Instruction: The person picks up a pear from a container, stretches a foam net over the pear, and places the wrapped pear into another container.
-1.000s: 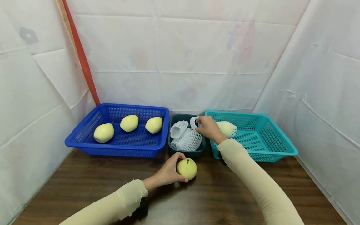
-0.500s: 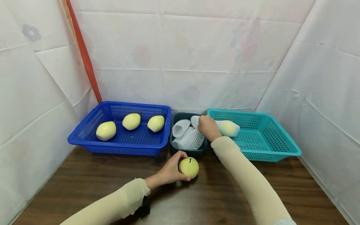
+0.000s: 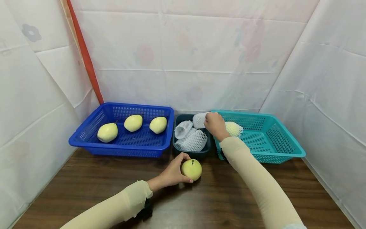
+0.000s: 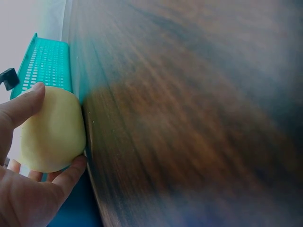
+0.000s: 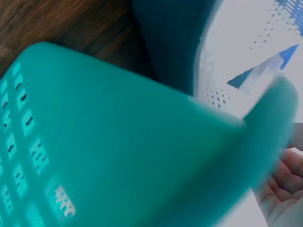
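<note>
A yellow-green pear (image 3: 192, 169) stands stem up on the dark wooden table, gripped from the left between the thumb and fingers of my left hand (image 3: 172, 171). The left wrist view shows the same pear (image 4: 54, 130) from close up. My right hand (image 3: 215, 125) pinches one end of a white foam net sleeve (image 3: 199, 120) above the small dark bin (image 3: 206, 152). More foam net sleeves (image 3: 194, 140) lie in that bin. In the right wrist view the curled fingers of the right hand (image 5: 286, 187) show at the edge, and what they hold is mostly hidden.
A blue basket (image 3: 123, 152) with three bare pears stands at the left. Right of the dark bin is a teal basket (image 3: 271, 156) holding a net-covered pear (image 3: 234, 128). White sheeting (image 3: 183, 47) hangs behind and on both sides.
My right hand has taken hold of the foam net sleeve and raised it slightly, now a bit farther right. The left hand keeps its grip on the pear in place.
</note>
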### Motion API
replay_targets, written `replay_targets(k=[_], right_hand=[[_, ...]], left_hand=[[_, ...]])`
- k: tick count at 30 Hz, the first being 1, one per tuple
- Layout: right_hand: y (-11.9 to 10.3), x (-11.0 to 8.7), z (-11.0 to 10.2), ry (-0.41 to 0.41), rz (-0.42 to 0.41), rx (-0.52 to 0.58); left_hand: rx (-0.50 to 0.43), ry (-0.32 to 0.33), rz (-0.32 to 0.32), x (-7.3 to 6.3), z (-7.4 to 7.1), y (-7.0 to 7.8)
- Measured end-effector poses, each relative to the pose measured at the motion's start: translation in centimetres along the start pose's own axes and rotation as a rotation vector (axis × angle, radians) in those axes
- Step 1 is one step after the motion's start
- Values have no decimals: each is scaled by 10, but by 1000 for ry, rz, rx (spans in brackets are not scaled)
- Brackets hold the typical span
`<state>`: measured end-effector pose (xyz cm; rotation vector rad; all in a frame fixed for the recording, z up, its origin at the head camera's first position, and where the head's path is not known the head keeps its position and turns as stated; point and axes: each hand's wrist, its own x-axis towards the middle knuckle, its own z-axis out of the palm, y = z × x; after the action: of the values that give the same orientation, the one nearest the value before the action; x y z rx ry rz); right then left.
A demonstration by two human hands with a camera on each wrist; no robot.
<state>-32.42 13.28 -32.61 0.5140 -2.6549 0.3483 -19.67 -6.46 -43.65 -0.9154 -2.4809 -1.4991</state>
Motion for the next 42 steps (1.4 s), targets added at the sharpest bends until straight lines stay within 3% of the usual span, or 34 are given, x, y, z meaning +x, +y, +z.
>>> replay_targets(k=[5,7,15,35,39,42], right_hand=[[0,-1,-13,23,-2,46],[0,-2,-18,29,-4,66],[0,-15,-40,91,-70,132],[-13,-82,-78,152,-223,274],[-15,-93,-84,149,-226,276],[-16,-102,-87,138,-234,296]], left_hand=[[31,21,68,-1,2,-2],[22,17,59,-1,1,-2],[-10,-15,-49,4,0,4],[43,-56,-90,-2,2,8],[58,-82,-159,-4,-1,12],[31,-66,-207,-5,-5,19]])
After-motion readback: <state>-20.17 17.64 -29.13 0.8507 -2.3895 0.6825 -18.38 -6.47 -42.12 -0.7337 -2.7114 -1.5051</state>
